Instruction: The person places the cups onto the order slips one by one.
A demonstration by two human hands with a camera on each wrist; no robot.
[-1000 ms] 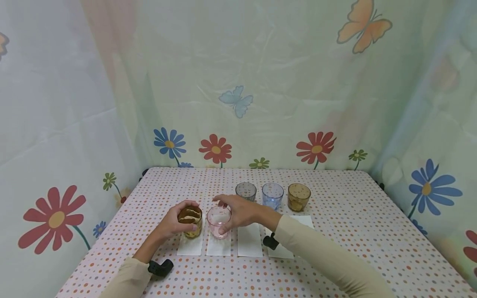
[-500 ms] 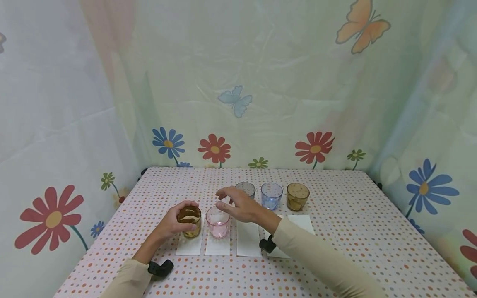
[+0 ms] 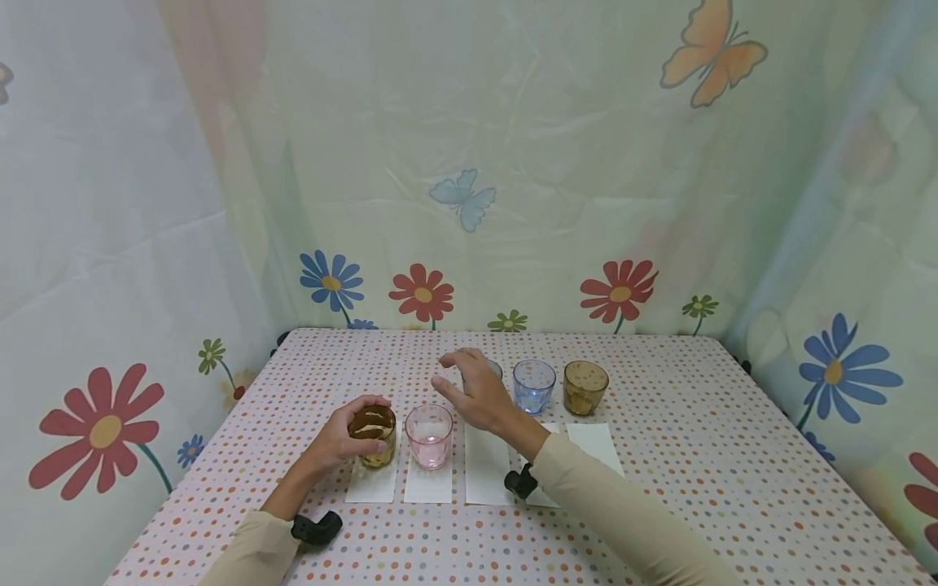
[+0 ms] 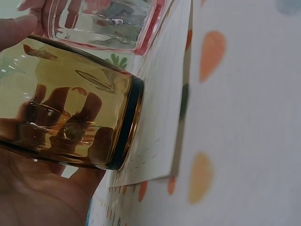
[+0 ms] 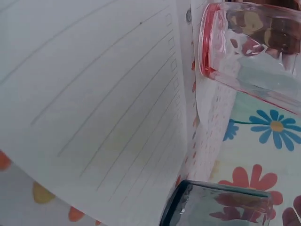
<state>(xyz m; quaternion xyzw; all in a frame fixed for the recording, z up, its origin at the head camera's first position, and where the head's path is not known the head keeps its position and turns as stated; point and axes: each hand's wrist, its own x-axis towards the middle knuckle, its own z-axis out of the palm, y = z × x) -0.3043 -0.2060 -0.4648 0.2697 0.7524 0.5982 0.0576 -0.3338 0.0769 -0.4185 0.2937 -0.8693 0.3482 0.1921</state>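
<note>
My left hand (image 3: 339, 435) grips an amber glass (image 3: 378, 456) that stands upright on the leftmost white paper slip (image 3: 370, 488). In the left wrist view the amber glass (image 4: 70, 108) has fingers showing through its wall. A pink glass (image 3: 429, 449) stands on the second slip (image 3: 428, 490), with neither hand on it. My right hand (image 3: 484, 395) hovers over the far end of the third slip (image 3: 488, 476), thumb and fingers spread apart. Behind that hand is a grey glass (image 3: 495, 372), largely hidden; the right wrist view shows the grey glass (image 5: 225, 207) near the slip's far edge.
To the right of the grey glass, a blue glass (image 3: 534, 389) and a second amber glass (image 3: 585, 389) stand in the back row. More slips (image 3: 595, 446) lie partly under my right forearm. A dotted cloth covers the table (image 3: 410, 545); flowered curtains (image 3: 469, 268) surround it.
My right hand has let go of the pink glass on the second slip and moved up and right toward the grey glass. The left hand has kept its hold on the amber glass.
</note>
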